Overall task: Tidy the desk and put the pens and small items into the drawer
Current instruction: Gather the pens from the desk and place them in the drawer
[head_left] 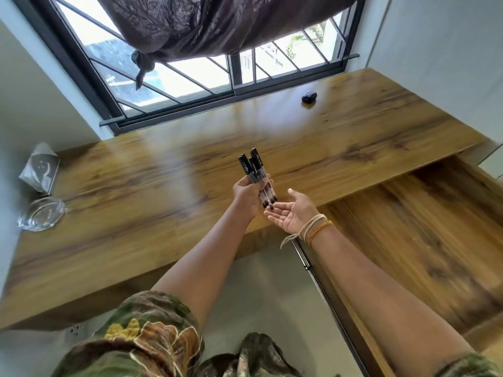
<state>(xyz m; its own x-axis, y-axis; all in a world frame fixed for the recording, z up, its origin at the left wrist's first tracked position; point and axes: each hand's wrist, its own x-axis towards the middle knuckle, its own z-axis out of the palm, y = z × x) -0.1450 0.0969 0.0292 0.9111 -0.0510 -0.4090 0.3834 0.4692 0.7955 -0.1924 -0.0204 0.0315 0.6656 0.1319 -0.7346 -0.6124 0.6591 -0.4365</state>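
Black-capped clear pens (257,178), a small bunch, clasped in left hand (249,194) above front edge of wooden desk (136,191), caps up and away, tips down just past the fingers (265,183). Right hand (292,213) beside it, palm up, fingers spread and loose, empty, fingertips just under the pen tips. Open drawer (424,240) to the right. Small black item (307,97) far back near window; glass ashtray (40,213) at left.

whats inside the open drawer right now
The drawer shows only bare wood inside, no items. Its back part is hidden under the desk. The pens are in the left hand.
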